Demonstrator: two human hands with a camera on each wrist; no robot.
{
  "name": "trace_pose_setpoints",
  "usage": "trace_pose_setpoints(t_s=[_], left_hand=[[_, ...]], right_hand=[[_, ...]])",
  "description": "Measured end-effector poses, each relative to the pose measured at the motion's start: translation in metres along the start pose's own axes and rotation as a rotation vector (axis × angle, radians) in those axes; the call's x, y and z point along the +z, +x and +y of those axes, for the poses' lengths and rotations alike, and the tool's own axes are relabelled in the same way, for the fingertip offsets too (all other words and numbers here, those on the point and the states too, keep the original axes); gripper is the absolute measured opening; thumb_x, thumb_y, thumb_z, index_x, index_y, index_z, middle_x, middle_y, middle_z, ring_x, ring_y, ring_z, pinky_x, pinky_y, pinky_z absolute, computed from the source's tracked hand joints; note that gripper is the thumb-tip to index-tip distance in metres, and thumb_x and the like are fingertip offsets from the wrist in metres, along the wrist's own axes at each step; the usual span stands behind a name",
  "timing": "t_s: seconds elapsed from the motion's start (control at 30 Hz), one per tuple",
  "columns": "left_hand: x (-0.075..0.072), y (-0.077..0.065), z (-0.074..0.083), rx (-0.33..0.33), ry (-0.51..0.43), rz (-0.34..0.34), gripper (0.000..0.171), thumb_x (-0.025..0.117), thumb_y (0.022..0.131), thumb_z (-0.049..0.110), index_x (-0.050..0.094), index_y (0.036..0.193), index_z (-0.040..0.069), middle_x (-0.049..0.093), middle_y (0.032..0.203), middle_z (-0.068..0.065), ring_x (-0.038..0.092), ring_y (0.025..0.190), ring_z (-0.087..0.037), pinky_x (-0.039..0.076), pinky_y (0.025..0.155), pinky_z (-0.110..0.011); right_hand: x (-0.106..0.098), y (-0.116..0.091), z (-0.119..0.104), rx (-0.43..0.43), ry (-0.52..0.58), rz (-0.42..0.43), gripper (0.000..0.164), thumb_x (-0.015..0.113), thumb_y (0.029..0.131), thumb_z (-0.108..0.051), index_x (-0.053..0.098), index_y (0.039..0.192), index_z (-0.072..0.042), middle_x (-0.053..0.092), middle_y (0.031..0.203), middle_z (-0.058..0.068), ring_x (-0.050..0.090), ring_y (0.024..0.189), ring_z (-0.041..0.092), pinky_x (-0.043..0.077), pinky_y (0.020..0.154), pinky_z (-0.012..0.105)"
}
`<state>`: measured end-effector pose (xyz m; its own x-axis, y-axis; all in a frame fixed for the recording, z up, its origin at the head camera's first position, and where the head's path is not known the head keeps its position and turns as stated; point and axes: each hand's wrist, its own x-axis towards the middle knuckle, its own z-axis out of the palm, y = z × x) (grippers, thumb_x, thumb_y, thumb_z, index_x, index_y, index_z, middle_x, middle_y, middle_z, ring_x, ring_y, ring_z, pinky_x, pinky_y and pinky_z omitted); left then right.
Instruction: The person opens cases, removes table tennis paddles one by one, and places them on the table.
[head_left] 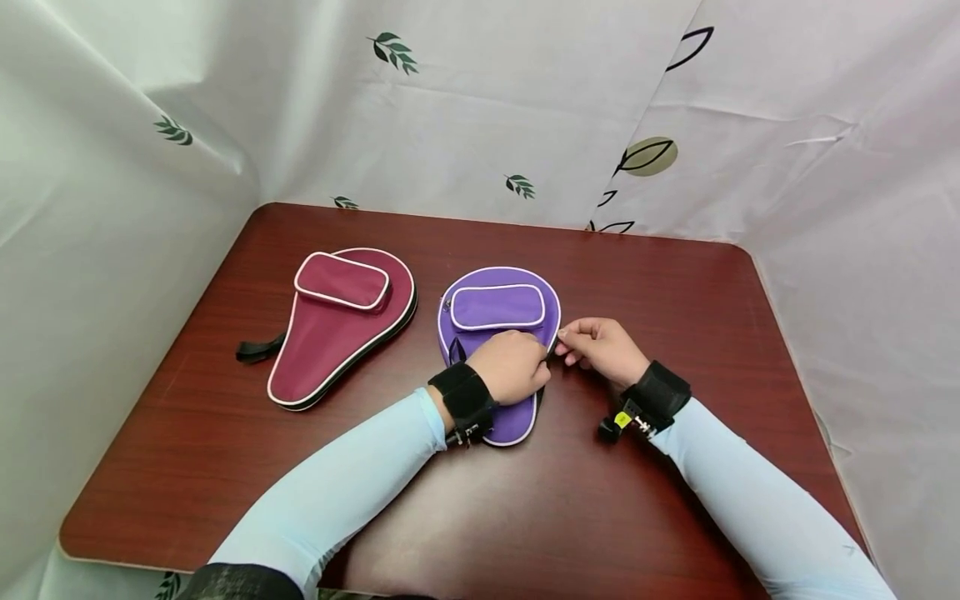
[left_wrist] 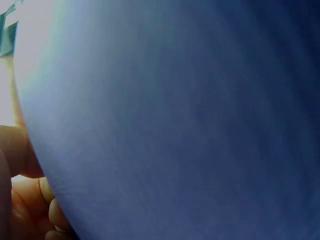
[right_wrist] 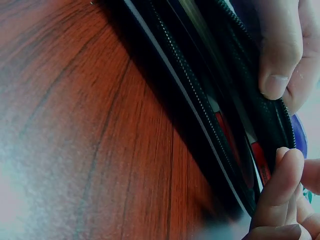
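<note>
A purple paddle-shaped case point(head_left: 480, 337) with white piping and a front pocket lies on the table. Across its lower half, my left hand point(head_left: 512, 367) grips the right edge, its thumb point(right_wrist: 282, 60) over the zippered rim in the right wrist view. My right hand point(head_left: 603, 348) pinches that same side edge at the zipper, fingertips point(right_wrist: 287, 165) close below the left thumb. The side zipper point(right_wrist: 175, 52) is parted, and dark flat layers with red parts point(right_wrist: 260, 162) show inside. Blurred purple fabric point(left_wrist: 165, 125) fills most of the left wrist view.
To the left lies a maroon paddle-shaped case point(head_left: 330, 342) with a pocket and a black strap point(head_left: 258, 350). Both cases are on a dark red wooden table point(head_left: 637, 517). White leaf-patterned cloth point(head_left: 465, 125) hangs behind and along the sides.
</note>
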<state>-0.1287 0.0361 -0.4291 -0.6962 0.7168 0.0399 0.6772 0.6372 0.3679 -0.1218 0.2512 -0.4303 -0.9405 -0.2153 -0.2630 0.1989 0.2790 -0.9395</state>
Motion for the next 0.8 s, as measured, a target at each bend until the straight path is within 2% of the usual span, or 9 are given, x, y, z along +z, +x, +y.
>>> trace_pose_setpoints(t_s=[0.07,0.2,0.3,0.5,0.73,0.8], left_hand=[[0.002,-0.001,-0.006,0.016,-0.047,0.013,0.026,0.062,0.098,0.021,0.061,0.073,0.019,0.061,0.08,0.002,0.065,0.076,-0.021,0.054,0.077,-0.04],[0.012,-0.004,-0.017,0.039,-0.123,0.088,0.027,0.06,0.102,0.021,0.057,0.074,0.021,0.055,0.078,0.004,0.058,0.074,-0.017,0.049,0.074,-0.036],[0.013,-0.009,-0.021,0.038,-0.172,0.139,0.03,0.059,0.105,0.023,0.055,0.076,0.022,0.054,0.079,0.005,0.055,0.074,-0.015,0.046,0.072,-0.035],[0.004,-0.026,-0.021,-0.001,-0.263,0.21,0.031,0.057,0.107,0.026,0.054,0.076,0.022,0.055,0.078,0.004,0.055,0.074,-0.017,0.046,0.07,-0.036],[0.002,-0.04,-0.021,-0.026,-0.332,0.283,0.03,0.057,0.106,0.03,0.054,0.077,0.023,0.054,0.078,0.005,0.053,0.071,-0.015,0.044,0.069,-0.036],[-0.004,-0.045,-0.017,-0.041,-0.36,0.291,0.029,0.058,0.106,0.029,0.058,0.079,0.023,0.055,0.078,0.005,0.053,0.072,-0.014,0.045,0.07,-0.035]], right_hand=[[0.001,-0.001,-0.002,-0.009,-0.005,0.004,0.025,0.066,0.109,-0.011,0.071,0.108,0.013,0.077,0.086,0.003,0.067,0.068,0.007,0.048,0.06,0.025],[0.004,-0.002,-0.005,-0.026,-0.024,0.011,0.026,0.066,0.109,-0.013,0.071,0.109,0.013,0.077,0.087,0.004,0.068,0.069,0.007,0.048,0.06,0.024],[0.006,-0.004,-0.007,-0.032,-0.037,0.024,0.028,0.066,0.11,-0.016,0.072,0.108,0.011,0.077,0.087,0.006,0.068,0.069,0.007,0.049,0.06,0.026],[0.011,-0.007,-0.007,-0.068,-0.083,0.035,0.029,0.068,0.11,-0.018,0.072,0.104,0.011,0.077,0.083,0.009,0.07,0.065,0.012,0.048,0.055,0.026],[0.023,-0.013,-0.008,-0.124,-0.225,0.008,0.021,0.069,0.107,-0.012,0.075,0.1,0.006,0.076,0.079,0.008,0.074,0.066,0.021,0.049,0.054,0.024],[0.027,-0.016,-0.009,-0.132,-0.269,0.004,0.018,0.07,0.107,-0.013,0.076,0.099,0.003,0.076,0.077,0.005,0.075,0.067,0.023,0.05,0.054,0.024]])
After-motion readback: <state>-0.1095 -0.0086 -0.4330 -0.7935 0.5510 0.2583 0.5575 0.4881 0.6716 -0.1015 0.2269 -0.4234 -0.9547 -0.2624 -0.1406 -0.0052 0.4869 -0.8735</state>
